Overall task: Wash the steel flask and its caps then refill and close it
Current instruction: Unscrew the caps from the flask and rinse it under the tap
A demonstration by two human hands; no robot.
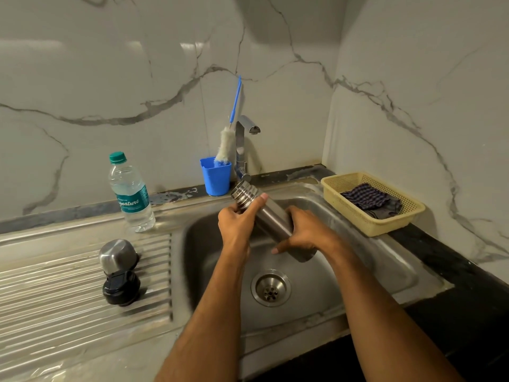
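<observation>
Steel flask tilted, mouth up-left toward tap, both hands' fingers wrapped round it

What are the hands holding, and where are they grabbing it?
Both hands hold the steel flask, tilted over the sink. The left hand grips it near the threaded neck; the right hand wraps the lower body near the base.
</observation>
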